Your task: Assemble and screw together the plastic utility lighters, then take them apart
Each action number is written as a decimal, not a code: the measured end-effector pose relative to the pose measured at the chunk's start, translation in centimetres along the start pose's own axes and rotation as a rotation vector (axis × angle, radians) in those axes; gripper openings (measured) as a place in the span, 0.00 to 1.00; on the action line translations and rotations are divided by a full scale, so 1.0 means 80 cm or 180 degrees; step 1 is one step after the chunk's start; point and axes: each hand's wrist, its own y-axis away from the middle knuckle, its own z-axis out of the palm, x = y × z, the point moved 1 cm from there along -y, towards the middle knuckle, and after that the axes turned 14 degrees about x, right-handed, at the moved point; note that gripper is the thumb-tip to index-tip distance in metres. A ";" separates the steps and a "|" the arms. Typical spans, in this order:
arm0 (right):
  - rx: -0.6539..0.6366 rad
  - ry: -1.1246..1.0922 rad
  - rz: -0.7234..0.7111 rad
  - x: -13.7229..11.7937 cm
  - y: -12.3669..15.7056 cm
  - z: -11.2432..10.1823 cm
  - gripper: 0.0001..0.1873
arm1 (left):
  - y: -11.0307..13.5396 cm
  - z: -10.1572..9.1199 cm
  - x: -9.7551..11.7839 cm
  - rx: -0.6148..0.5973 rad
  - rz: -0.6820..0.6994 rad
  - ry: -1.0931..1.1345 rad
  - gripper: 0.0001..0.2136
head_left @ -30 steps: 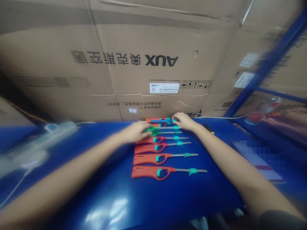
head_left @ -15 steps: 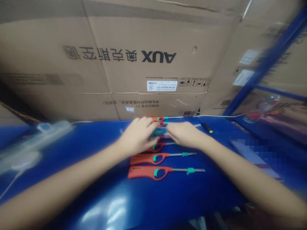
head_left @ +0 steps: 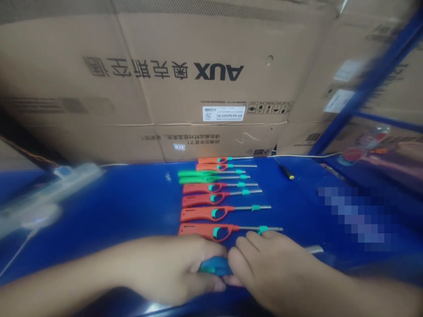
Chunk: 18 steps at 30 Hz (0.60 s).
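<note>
A blue long-necked lighter [head_left: 216, 266] is held low at the near side of the table, in front of a row of other lighters. My left hand [head_left: 178, 268] is closed around its handle end, and my right hand [head_left: 274, 268] is wrapped over the neck side. Most of it is hidden by my fingers, but its metal tip [head_left: 313, 249] pokes out right of my right hand. Just beyond my hands lies the nearest red lighter [head_left: 198, 229] with a teal trigger. Behind it are several more red lighters [head_left: 198, 214], green lighters [head_left: 198, 177] and orange lighters [head_left: 208, 160].
The blue table [head_left: 142, 198] meets a large cardboard box [head_left: 158, 101] at the back. A screwdriver [head_left: 286, 171] lies at the back right, near a blue metal frame [head_left: 357, 88]. To the left is a white power strip [head_left: 72, 180] with a plugged-in charger [head_left: 41, 216].
Both hands have come from the back of the row down to its near end, carrying the blue lighter. The green and orange lighters at the back are now uncovered.
</note>
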 end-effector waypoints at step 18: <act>-0.0321 -0.0872 0.0332 0.090 -0.005 0.018 0.14 | 0.023 -0.043 -0.035 0.0990 0.0090 -0.1180 0.16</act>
